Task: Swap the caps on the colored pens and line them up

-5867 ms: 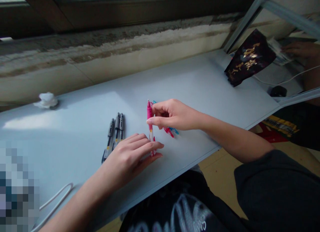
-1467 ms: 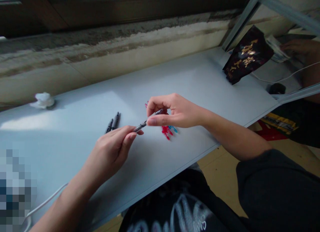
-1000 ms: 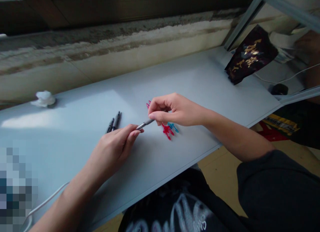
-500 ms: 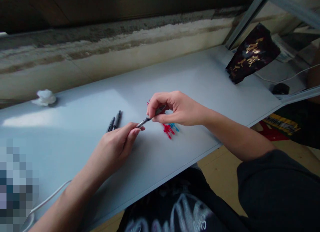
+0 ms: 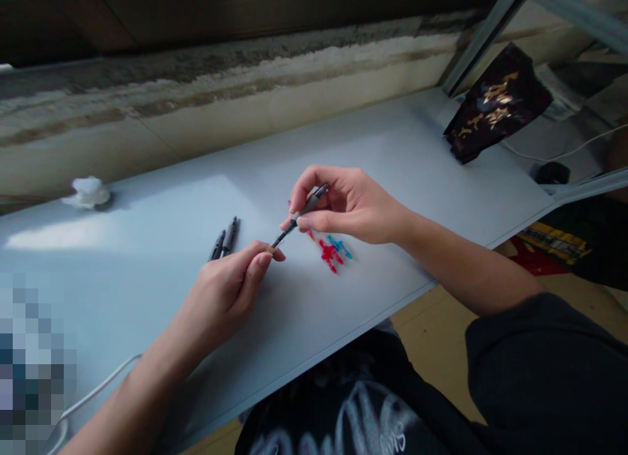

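My right hand (image 5: 350,206) pinches a grey pen (image 5: 305,210) by its barrel between thumb and fingers. The pen slants down-left, and my left hand (image 5: 226,291) holds its thin dark tip end between thumb and fingertips. Two more grey pens (image 5: 224,238) lie side by side on the white desk (image 5: 147,200), just above my left fingers. Small red and blue plastic pieces (image 5: 330,251) lie below my right hand, and a bit of pink (image 5: 289,203) shows beyond my right thumb.
A crumpled white tissue (image 5: 88,192) sits at the desk's far left. A black and gold bag (image 5: 495,102) leans at the far right corner, near a small black object (image 5: 552,172) and a white cable (image 5: 564,155). Another white cable (image 5: 98,393) runs along the near left.
My right hand has risen slightly and the pen now slants more steeply, with more of its barrel showing. My left fingers stay on the tip end. The desk items have not shifted.
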A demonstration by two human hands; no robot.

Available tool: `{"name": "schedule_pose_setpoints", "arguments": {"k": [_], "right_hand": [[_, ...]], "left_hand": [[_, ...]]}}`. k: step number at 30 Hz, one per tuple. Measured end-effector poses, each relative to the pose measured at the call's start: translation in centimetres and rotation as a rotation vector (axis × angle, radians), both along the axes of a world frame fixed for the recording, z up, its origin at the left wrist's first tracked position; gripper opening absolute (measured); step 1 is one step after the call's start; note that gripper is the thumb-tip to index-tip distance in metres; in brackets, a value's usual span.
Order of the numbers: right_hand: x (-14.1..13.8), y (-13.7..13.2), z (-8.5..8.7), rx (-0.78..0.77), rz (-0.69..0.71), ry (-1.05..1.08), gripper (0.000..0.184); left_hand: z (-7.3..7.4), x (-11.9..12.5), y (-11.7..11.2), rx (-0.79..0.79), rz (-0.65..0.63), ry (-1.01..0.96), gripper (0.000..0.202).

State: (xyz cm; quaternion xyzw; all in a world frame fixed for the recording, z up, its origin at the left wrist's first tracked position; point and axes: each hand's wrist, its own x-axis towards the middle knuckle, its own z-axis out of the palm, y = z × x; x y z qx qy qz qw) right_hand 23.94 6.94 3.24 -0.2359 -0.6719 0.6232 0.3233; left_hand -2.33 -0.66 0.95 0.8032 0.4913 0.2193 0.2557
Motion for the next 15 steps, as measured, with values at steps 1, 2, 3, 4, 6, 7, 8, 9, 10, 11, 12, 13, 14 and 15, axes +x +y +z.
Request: {"name": "schedule_pose_setpoints", "arguments": {"k": [1, 2, 3, 4, 6, 7, 8, 9, 10, 11, 12, 13, 14, 15], "right_hand": [[0.0, 0.0, 0.0, 0.011, -0.019, 0.007, 0.015], [0.0, 0.1, -0.1, 0.022, -0.035, 0.007, 0.015], [-0.1, 0.1, -0.1, 0.036, -0.046, 0.004, 0.015], [-0.1, 0.1, -0.2, 0.051, -0.047, 0.000, 0.015], [-0.2, 0.2, -0.4, 0.085, -0.019, -0.008, 0.014], [-0.3, 0.2, -0.6, 0.103, -0.001, -0.005, 0.013], [-0.3, 0.2, -0.7, 0.124, 0.009, 0.006, 0.012], [-0.4, 0.2, -0.9, 0.146, 0.009, 0.017, 0.012], [-0.4, 0.2, -1.0, 0.169, 0.001, 0.026, 0.011], [-0.5, 0.2, -1.1, 0.191, -0.015, 0.030, 0.011], [-0.5, 0.2, -1.1, 0.211, -0.032, 0.030, 0.012], [-0.6, 0.2, -1.1, 0.224, -0.050, 0.018, 0.014], [-0.6, 0.1, -1.1, 0.229, -0.069, -0.004, 0.016], [-0.6, 0.0, -1.0, 0.227, -0.083, -0.030, 0.019]], "left_hand": [[0.0, 0.0, 0.0, -0.002, 0.006, -0.005, 0.041], [-0.1, 0.0, -0.1, -0.009, 0.010, -0.004, 0.041], [-0.2, 0.0, -0.1, -0.017, 0.013, -0.002, 0.041], [-0.3, -0.1, -0.1, -0.020, 0.015, -0.001, 0.042], [-0.5, -0.2, -0.2, -0.020, 0.013, -0.002, 0.043], [-0.5, -0.3, -0.2, -0.018, 0.008, -0.002, 0.044], [-0.6, -0.3, -0.3, -0.019, 0.007, -0.001, 0.045], [-0.7, -0.4, -0.3, -0.027, 0.006, 0.006, 0.046], [-0.8, -0.4, -0.3, -0.037, 0.004, 0.016, 0.047], [-0.8, -0.4, -0.3, -0.047, 0.006, 0.025, 0.048], [-0.9, -0.4, -0.3, -0.053, 0.007, 0.031, 0.049], [-0.9, -0.4, -0.3, -0.049, 0.005, 0.031, 0.048], [-0.9, -0.3, -0.2, -0.034, -0.005, 0.025, 0.046], [-0.9, -0.3, -0.2, -0.011, -0.021, 0.016, 0.043]]}}
